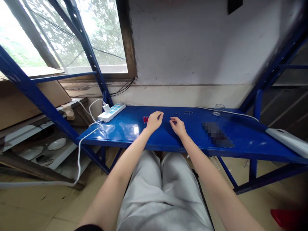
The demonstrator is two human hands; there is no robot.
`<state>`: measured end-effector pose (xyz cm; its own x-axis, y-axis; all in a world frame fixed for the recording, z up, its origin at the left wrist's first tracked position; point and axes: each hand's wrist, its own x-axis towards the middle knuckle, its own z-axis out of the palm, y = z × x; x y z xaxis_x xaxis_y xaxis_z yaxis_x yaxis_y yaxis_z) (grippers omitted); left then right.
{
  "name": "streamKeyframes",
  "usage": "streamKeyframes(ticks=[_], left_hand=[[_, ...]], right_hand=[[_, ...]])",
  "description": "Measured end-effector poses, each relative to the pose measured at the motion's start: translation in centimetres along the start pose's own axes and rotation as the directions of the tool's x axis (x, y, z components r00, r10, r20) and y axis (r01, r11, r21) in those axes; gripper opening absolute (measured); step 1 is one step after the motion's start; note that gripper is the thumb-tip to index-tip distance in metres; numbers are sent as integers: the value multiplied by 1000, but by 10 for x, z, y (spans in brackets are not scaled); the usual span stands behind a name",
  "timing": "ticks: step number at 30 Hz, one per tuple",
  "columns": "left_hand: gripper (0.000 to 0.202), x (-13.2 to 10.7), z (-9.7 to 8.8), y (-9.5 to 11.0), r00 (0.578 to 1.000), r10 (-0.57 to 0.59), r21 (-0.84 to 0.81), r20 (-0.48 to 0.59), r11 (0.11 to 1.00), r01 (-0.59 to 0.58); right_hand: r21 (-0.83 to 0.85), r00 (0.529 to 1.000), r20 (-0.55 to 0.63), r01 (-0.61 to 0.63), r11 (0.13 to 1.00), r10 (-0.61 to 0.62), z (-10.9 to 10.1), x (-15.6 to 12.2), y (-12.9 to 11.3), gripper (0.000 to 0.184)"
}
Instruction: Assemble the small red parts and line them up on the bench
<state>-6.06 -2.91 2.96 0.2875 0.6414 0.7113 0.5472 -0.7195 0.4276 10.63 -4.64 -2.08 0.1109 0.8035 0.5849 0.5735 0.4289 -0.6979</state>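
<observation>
Above the middle of the blue table (127,128), my left hand (154,120) has its thumb and fingertips brought together in a pinch; anything between them is too small to make out. Just left of it stand two small red pieces (144,119), one partly covered by the hand. My right hand (178,127) faces it a short gap away, fingers curled toward the thumb, and what it may hold is hidden. Beyond the right hand lies one tiny metal piece (176,114). Several more small metal pieces (188,112) lie in rows to its right.
A white power strip (112,112) with a plugged-in cable sits at the table's left end. Toward the right are a clear glass cup (218,109), a blurred dark object (218,134) and a white device (287,141). Blue metal posts (89,48) frame both sides.
</observation>
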Motion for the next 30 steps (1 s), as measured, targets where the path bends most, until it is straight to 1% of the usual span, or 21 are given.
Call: streamKeyframes(ticks=[2,4,6,8,11,14,21,28,30], left_hand=[[28,-18,9,-3,991,-119,-102,-69,989,111],[32,-30,15,-6,964,-261,-162,-48,954,250],[35,-36,15,-9,932,-361,-207,-25,914,348],[37,-38,12,-10,908,-420,-248,-12,880,404],[38,-37,8,-11,877,-480,-295,-2,838,458],[38,-37,6,-11,865,-501,-317,3,820,477],[37,-37,7,-10,868,-496,-330,-3,820,468],[35,-37,8,-10,863,-504,-349,-12,811,469],[35,-37,8,-10,863,-504,-352,-30,814,463]], right_hand=[[0,1000,-15,-7,1000,7,-1,-1,-3,26],[6,999,-29,-13,1000,13,-2,-1,-6,25],[5,999,-43,-18,1000,18,-3,-1,-7,25],[3,998,-54,-21,1000,21,-4,-2,-6,24],[10,999,-50,-18,1000,19,-4,-2,-4,24],[8,999,-34,-18,1000,18,-4,-2,-3,24],[5,999,-14,-30,1000,30,-4,-2,-6,24],[2,1000,-8,-27,1000,27,-4,-2,-2,24],[-6,1000,1,-27,1000,27,-4,-2,-2,24]])
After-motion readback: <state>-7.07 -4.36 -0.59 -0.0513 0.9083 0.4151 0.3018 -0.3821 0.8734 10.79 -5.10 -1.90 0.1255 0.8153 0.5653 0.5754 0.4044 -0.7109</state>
